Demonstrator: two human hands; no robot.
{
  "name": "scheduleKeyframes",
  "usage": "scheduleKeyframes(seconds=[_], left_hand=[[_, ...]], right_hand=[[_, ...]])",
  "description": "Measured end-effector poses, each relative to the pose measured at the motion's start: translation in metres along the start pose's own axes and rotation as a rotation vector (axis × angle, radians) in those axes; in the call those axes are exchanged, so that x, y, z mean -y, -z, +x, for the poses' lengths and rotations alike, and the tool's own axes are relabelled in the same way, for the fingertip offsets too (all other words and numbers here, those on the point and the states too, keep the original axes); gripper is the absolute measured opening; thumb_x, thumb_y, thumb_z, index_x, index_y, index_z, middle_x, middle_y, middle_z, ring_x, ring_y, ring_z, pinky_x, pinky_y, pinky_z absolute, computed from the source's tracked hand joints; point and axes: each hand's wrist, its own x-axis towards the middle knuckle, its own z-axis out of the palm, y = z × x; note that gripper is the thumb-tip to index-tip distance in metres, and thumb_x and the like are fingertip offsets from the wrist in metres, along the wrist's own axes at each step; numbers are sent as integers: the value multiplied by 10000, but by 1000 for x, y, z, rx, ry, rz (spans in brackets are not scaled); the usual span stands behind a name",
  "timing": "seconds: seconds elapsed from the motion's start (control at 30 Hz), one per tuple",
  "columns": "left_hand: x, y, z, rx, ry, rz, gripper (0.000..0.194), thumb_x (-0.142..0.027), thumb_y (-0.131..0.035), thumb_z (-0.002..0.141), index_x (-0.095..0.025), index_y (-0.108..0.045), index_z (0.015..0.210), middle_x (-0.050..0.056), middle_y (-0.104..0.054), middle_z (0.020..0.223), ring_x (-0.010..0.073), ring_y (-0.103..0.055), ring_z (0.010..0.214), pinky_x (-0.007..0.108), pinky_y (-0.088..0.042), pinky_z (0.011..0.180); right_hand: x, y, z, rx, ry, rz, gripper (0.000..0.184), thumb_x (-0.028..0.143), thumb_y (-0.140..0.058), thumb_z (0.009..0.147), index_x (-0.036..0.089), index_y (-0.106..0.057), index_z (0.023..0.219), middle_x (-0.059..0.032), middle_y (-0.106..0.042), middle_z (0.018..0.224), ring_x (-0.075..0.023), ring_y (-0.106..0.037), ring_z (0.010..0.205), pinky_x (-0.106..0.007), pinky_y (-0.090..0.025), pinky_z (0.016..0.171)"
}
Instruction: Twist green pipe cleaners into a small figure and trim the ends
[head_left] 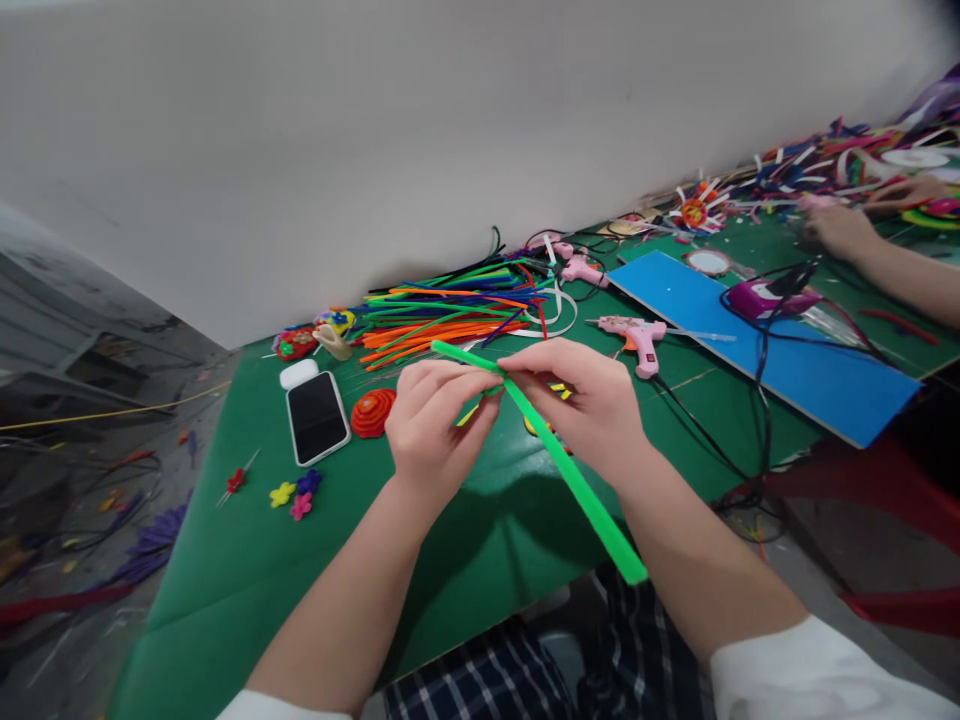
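From where I stood, a bright green fuzzy strip (568, 478) was the piece being worked, held up in the air over the green counter (187, 600), with one end slanting down towards the near edge. The left hand (426, 425) was closed in a pinch at the strip, and the right hand (581, 390) gripped it just beside those fingertips. Most of its length ran straight, so I judged this piece to be at an early stage; whether the bit between the fingers was already bent or joined, I couldn't tell. Some pieces looked finished in themselves: an orange coiled dome (373, 414) sat near the left hand, and nearer the left edge lay a yellow flower (282, 494), a blue flower (308, 482) and a pink flower (301, 507), grouped close together. A small red piece (235, 481) with thin pale stems rested beside that left edge, apart from them. Plenty of material was unshaped, for a heap of loose coloured stems (450, 318) lay along the far edge by the wall. A pink glue gun (641, 335) lay on its side, untouched, between the right hand and a blue board (675, 290). Yellow bits (559, 391) showed partly behind the right hand, too covered to make out.
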Motion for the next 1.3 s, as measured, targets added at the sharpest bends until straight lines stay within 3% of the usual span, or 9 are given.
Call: scheduleKeyframes(seconds=[0.23,0.33,0.57,0.7,0.8,0.93,1.03,1.13,1.3], left_hand=[[0,0,-7,-154,-253,262,240,-137,-682,665,-237,-654,881,26,-574,796,147,-543,722,281,-415,634],[0,0,-9,-167,-349,335,272,-132,-702,647,-231,-663,897,42,-625,835,158,-528,727,287,-411,646],[1,1,-10,-117,-236,262,215,-203,-655,727,-272,-669,931,13,-709,846,168,-517,732,312,-355,705],[0,1,-7,-131,-186,193,213,-176,-669,705,-266,-671,897,10,-706,818,162,-522,711,317,-365,713],[-2,0,-4,-124,-4,54,154,-175,-674,691,-243,-673,829,3,-686,766,151,-526,705,309,-393,715],[-4,-3,0,-84,455,-297,80,-234,-682,685,-216,-661,760,-14,-617,686,124,-530,675,257,-404,632],[-4,-3,3,2,683,-566,108,-268,-696,669,-211,-653,750,-22,-599,683,110,-534,650,239,-407,611],[-6,-3,4,47,779,-720,124,-272,-707,654,-203,-655,743,-18,-599,692,110,-544,664,230,-418,619],[-6,-2,5,92,823,-729,131,-265,-708,651,-200,-659,753,-19,-594,676,108,-546,664,223,-425,624]], right_hand=[[3,-3,1,-22,78,-100,165,140,-485,813,201,-635,846,-31,-661,823,-134,-602,790,-254,-493,706],[3,-3,0,-19,99,-138,169,121,-473,813,187,-625,847,-40,-654,820,-136,-597,797,-251,-489,711],[2,-6,-2,-2,147,-225,139,146,-454,841,163,-589,876,-58,-635,818,-144,-578,792,-256,-488,718],[3,-9,-3,-26,138,-204,139,156,-450,850,172,-583,888,-52,-642,833,-144,-586,797,-256,-492,716],[4,-6,-3,-25,48,-95,157,155,-472,845,188,-594,938,-31,-654,896,-126,-605,798,-239,-499,707],[6,0,0,-10,-50,19,180,169,-538,819,199,-625,974,-6,-667,909,-104,-611,787,-208,-498,679],[6,2,2,-6,-45,29,169,167,-564,804,205,-654,942,-2,-674,887,-106,-605,809,-208,-491,694],[6,1,2,-11,-39,35,153,155,-572,797,207,-669,905,1,-677,857,-107,-605,804,-217,-485,716],[5,-1,2,-15,-135,29,105,174,-603,774,205,-671,848,16,-678,806,-101,-601,746,-209,-479,660]])
